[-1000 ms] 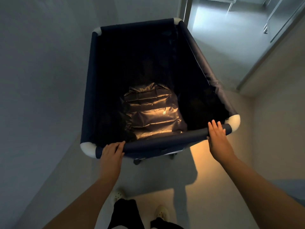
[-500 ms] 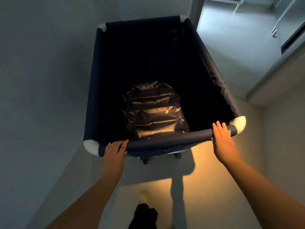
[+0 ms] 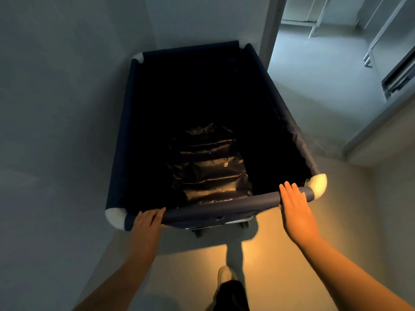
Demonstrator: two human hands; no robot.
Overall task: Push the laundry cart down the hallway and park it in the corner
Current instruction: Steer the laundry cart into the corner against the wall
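Cart position: the laundry cart (image 3: 289,122) is sitting nose-in toward the far corner, its left side running close along the left wall (image 3: 56,108).
Left grip: the left hand (image 3: 147,221) is curling closed over the near rail (image 3: 220,208), beside the white corner cap (image 3: 115,217).
Right grip: the right hand (image 3: 296,209) is lying flat and open, palm pressing on the rail's right end, not wrapping it.
Load: a dark shiny bag (image 3: 211,171) is lying on the cart's bottom.
Risk, far end: the far right corner is riding right by the door frame (image 3: 269,30); a push skewing right could be clipping it.
Risk, steering: with one palm open, the cart could be swinging off line or scraping the wall.
Risk, feet: a shoe (image 3: 225,273) is stepping just behind the near wheels (image 3: 244,225).
Open room: the doorway floor (image 3: 314,86) is offering space far right; left is offering nearly none.
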